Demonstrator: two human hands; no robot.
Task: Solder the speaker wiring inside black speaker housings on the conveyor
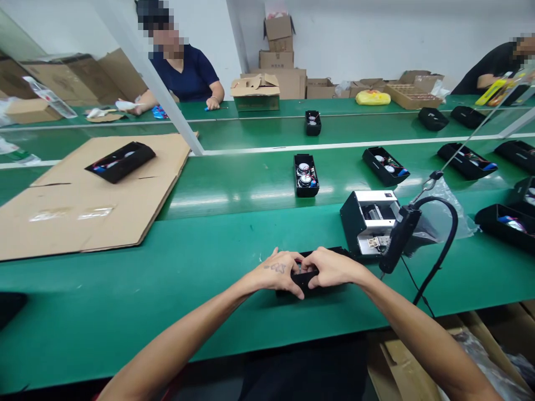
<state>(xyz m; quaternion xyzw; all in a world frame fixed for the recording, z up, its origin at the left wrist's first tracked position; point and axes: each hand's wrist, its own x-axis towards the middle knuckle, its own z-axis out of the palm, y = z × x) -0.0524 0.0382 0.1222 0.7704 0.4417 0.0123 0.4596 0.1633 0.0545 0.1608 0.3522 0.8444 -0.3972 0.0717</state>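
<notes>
A black speaker housing point(306, 283) lies lengthwise on the green bench right in front of me. My left hand point(281, 273) is closed over its left part, thumb along the near wall and fingers curled inside. From the other side my right hand point(332, 268) grips the same housing in a mirrored way, its fingertips meeting the left ones over the opening. Whatever lies under the fingertips inside is mostly hidden. Just right of my hands stands a black and silver screw feeder point(371, 220). Beside it a black electric screwdriver point(401, 238) hangs from a cable.
Several open housings with round speakers point(306, 175) sit on the green conveyor point(246, 178) and to the right. Another housing point(121, 161) rests on a cardboard sheet point(96, 223) at left. Two co-workers point(188, 75) sit across. Cardboard boxes point(393, 362) are below the bench at right.
</notes>
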